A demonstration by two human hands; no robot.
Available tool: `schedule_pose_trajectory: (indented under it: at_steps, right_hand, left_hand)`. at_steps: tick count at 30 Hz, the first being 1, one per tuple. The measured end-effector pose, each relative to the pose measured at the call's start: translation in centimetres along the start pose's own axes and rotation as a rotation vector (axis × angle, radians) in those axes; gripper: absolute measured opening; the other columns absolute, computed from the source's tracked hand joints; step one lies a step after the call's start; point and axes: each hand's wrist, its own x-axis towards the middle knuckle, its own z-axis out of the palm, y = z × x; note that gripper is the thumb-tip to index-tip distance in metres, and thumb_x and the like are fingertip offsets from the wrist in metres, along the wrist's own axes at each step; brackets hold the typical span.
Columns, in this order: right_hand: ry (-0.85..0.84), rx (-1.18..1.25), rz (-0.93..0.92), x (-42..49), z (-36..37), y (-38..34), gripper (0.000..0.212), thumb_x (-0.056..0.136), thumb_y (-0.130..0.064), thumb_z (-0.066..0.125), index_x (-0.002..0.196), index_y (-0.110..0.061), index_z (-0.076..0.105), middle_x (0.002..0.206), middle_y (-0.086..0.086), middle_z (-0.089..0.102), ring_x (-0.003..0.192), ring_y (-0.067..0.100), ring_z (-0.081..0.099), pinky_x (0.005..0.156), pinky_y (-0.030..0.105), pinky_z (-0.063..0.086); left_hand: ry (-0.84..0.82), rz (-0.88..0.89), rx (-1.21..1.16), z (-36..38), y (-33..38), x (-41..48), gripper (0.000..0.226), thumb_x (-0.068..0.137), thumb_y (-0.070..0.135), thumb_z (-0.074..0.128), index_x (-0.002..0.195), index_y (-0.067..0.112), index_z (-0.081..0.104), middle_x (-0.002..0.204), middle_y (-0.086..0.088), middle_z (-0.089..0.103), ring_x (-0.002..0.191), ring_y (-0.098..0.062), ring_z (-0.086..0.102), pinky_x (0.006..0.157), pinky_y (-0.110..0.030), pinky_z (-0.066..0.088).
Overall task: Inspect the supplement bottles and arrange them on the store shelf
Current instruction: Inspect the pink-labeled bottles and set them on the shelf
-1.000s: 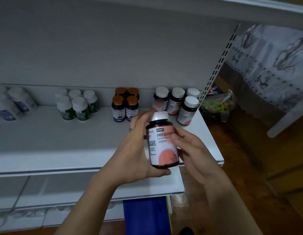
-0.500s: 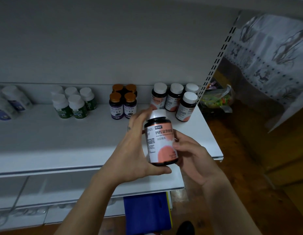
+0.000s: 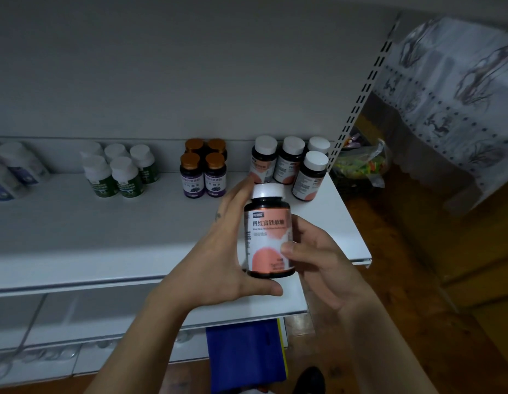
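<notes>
While I hold the pink-labelled supplement bottle (image 3: 268, 237) upright over the front edge of the shelf (image 3: 105, 237), left hand (image 3: 218, 251) cupping its base, right hand (image 3: 326, 268) pinching its label, a slack grip could drop it floorward; placing it could topple four matching bottles (image 3: 289, 163) at one o'clock. Contents unseen: dark walls, white cap (image 3: 268, 191) on.

Dim, cool indoor light; soft blur and wide-angle bending at edges.

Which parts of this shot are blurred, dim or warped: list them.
Head view: dim overall. Head view: the held bottle is sharpest, though its small print smears. Head view: the white bottles at far left are blurred. Head view: the slotted upright leans steeply, a wide-lens effect.
</notes>
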Motion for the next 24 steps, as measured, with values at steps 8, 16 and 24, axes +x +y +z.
schedule_pose_trajectory:
  at_steps: [8,16,24]
  right_hand:
    - [0.031,-0.049,-0.019,0.12,0.09,0.29,0.078,0.049,-0.042,0.094,0.119,-0.022,0.066,0.122,0.013,0.067,0.118,0.034,0.06,0.103,0.057,0.046]
    - [0.008,0.081,0.007,-0.14,-0.13,-0.03,0.033,0.082,-0.032,0.063,0.113,-0.026,0.073,0.124,0.011,0.067,0.12,0.028,0.06,0.105,0.047,0.043]
    - [-0.16,0.297,0.048,-0.23,-0.3,0.19,0.064,0.079,-0.039,0.077,0.135,-0.017,0.057,0.138,0.02,0.055,0.129,0.043,0.05,0.107,0.056,0.041]
  left_hand:
    - [-0.005,-0.012,-0.04,0.23,0.44,-0.2,0.132,0.052,0.062,0.082,0.148,0.053,-0.009,0.144,0.038,0.02,0.131,0.007,0.034,0.096,-0.01,0.04]
    - [0.043,-0.022,-0.207,0.19,0.23,-0.52,0.125,0.054,0.044,0.089,0.151,0.046,0.011,0.146,0.022,0.036,0.131,-0.009,0.045,0.093,-0.019,0.048]
    - [0.038,-0.01,-0.274,0.02,0.32,-0.35,0.124,0.057,0.032,0.092,0.152,0.042,0.012,0.143,0.022,0.043,0.131,-0.011,0.047,0.099,-0.03,0.049]
